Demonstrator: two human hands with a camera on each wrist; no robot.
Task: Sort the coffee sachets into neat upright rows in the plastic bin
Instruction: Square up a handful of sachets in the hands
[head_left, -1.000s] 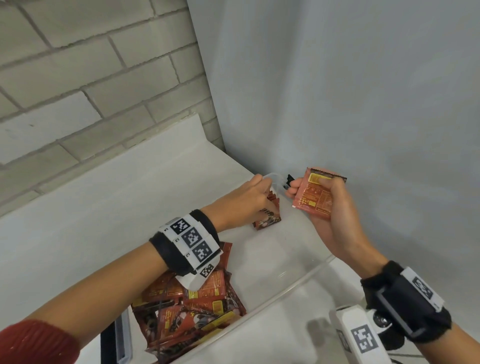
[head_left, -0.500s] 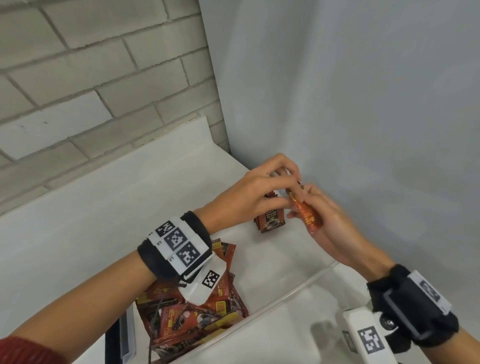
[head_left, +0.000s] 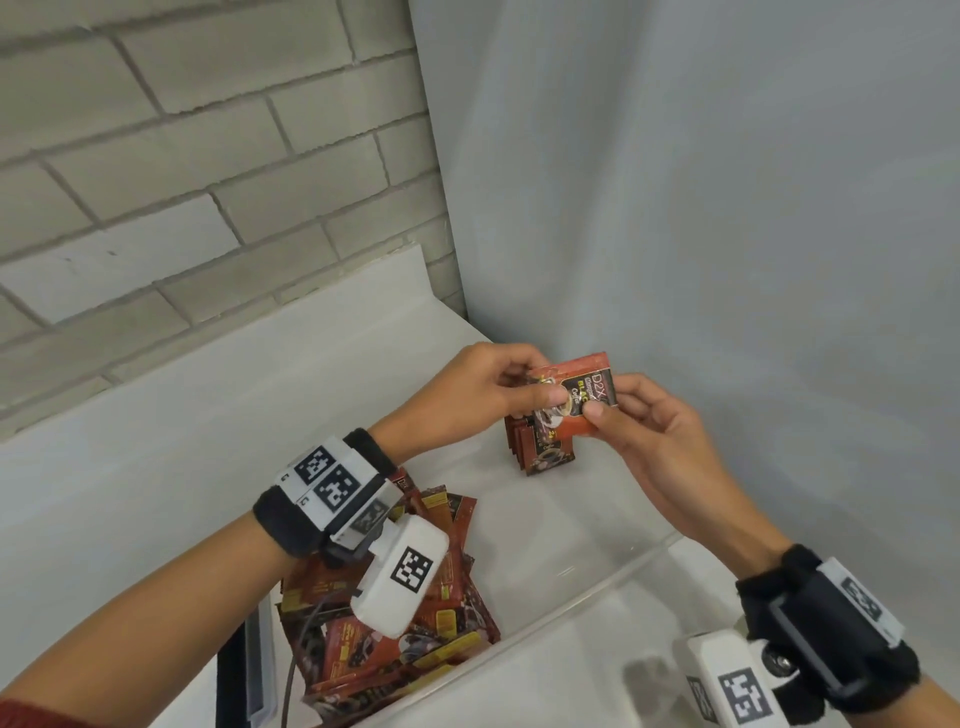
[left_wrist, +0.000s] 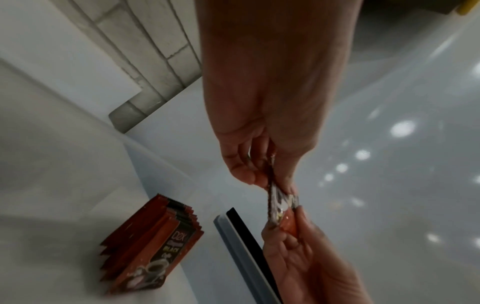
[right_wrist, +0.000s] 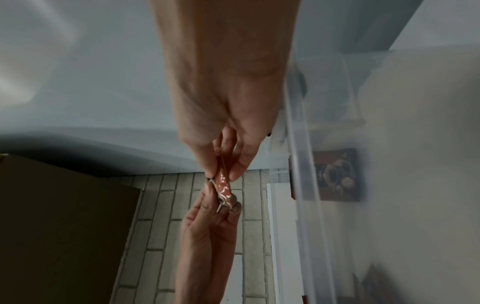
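Both hands hold one red and black coffee sachet above the far corner of the clear plastic bin. My left hand pinches its left edge and my right hand pinches its right edge. In the wrist views the sachet shows edge-on between the fingertips. Just below it a short upright row of sachets stands against the bin's far end. A loose pile of sachets lies at the bin's near left, partly hidden under my left wrist.
The bin sits on a white counter in a corner between a grey brick wall and a plain pale wall. A dark flat object stands at the bin's near left edge.
One second ago only my right hand held the sachet, its back showing, while the left was at the row. Now both hands pinch it, turned front side up, lifted slightly.
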